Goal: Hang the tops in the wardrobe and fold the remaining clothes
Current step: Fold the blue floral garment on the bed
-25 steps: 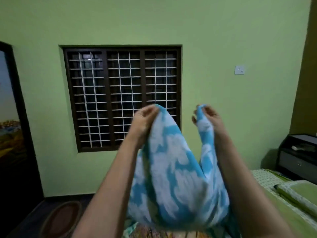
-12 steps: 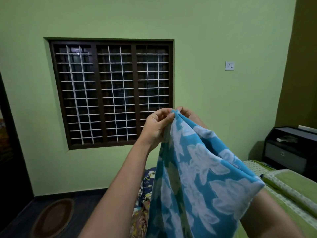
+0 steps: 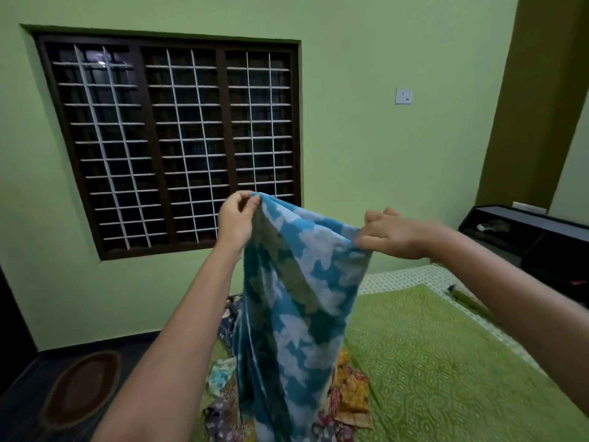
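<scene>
Hanging from both raised hands, the blue and white floral cloth [image 3: 296, 301] drops in a long vertical fold in front of the person, its lower part reaching down past the bottom edge of the view. The left hand [image 3: 236, 218] pinches one upper corner of the cloth between thumb and curled fingertips. The right hand [image 3: 392, 234] grips the opposite end of the top edge, fingers curled over the fabric with the knuckles facing up; that hand is slightly blurred. Between the two hands the top edge runs in a shallow downward slope from left to right, and the hands are held apart.

Behind and below the hanging cloth lies a pile of patterned clothes [image 3: 347, 393] in mixed colours, resting on the near left part of the bed [image 3: 446, 362]. The bed carries a green printed cover. A green pillow [image 3: 471, 301] lies at its far right side, partly hidden by the right forearm. A dark cabinet [image 3: 541, 237] stands beyond the bed against the right wall. A dark-framed window with a white grille [image 3: 178, 141] is set in the green wall [image 3: 366, 122], and a white switch plate [image 3: 403, 96] is mounted to the right of it. An oval mat [image 3: 83, 387] lies on the dark floor at lower left.
</scene>
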Motion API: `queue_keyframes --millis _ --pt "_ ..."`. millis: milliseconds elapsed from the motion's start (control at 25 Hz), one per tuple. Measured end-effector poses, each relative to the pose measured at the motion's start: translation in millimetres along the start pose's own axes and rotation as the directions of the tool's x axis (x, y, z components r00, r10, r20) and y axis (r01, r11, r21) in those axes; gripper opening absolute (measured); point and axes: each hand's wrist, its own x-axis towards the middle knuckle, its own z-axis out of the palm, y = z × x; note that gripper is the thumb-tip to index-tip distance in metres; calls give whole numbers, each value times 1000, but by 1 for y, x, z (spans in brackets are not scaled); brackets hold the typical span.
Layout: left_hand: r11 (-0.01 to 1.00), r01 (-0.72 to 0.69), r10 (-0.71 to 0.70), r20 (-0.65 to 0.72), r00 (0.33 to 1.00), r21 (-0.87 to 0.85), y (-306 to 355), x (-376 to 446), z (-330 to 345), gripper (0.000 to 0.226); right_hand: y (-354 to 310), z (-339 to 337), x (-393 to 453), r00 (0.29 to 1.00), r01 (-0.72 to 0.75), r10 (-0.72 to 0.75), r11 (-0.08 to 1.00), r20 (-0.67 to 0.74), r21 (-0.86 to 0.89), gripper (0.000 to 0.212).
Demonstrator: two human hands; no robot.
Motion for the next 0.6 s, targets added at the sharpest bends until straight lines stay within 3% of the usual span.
queue_keyframes --millis 80,160,240,320,360,480,600 --pt "966 -43 48 -12 999 254 -20 -1 -2 9 5 13 -8 995 -69 71 997 76 -35 52" --pt "905 -108 89 67 994 412 -32 -14 5 12 17 17 -17 994 -107 110 987 12 -120 45" --pt "902 -177 128 149 981 394 -33 -25 13 13 30 15 -35 955 -226 205 971 -214 -79 42" --pt "923 -225 171 191 967 311 -27 -39 22 7 42 15 -62 843 -329 308 944 -441 30 38" --pt "932 -227 172 205 963 283 -23 -49 30 6 47 16 -76 817 -362 337 931 -467 38 36" --pt "918 -200 111 263 958 343 -23 -102 70 7 60 34 -124 843 -454 377 882 -384 -130 38" --pt "902 -211 115 260 959 378 -16 -153 119 5 91 49 -183 770 -503 405 861 -492 -78 34"
